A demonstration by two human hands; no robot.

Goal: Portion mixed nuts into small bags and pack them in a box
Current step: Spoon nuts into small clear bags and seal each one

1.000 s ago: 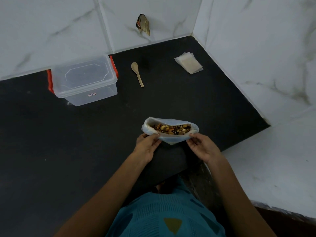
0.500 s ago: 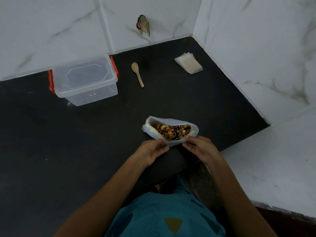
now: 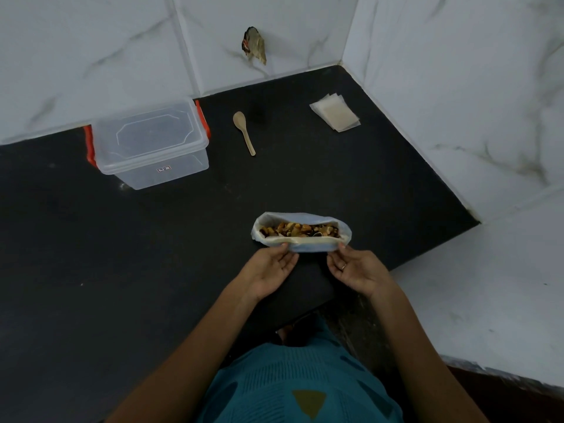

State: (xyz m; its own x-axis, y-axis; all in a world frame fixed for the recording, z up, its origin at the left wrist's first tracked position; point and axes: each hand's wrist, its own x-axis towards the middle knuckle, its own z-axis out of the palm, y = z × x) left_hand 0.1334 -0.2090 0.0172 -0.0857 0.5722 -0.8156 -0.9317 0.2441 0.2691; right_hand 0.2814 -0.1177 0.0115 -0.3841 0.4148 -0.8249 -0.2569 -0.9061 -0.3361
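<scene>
The open bag point(image 3: 308, 247) of mixed nuts point(image 3: 300, 230) sits on the black desk point(image 3: 152, 254) near its front edge. The left hand point(image 3: 268, 270) and right hand point(image 3: 357, 270) each pinch the bag's near rim (thumb on top, fingers beneath). Farther back lie a lidded clear box point(image 3: 149, 141), a wooden spoon point(image 3: 244, 131) and a stack of small bags point(image 3: 335, 116).

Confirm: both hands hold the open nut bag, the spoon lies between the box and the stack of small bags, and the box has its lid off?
No: the head view shows the box with its lid on. The rest stands: left hand and right hand hold the open nut bag, and the spoon lies between box and stack of small bags.
</scene>
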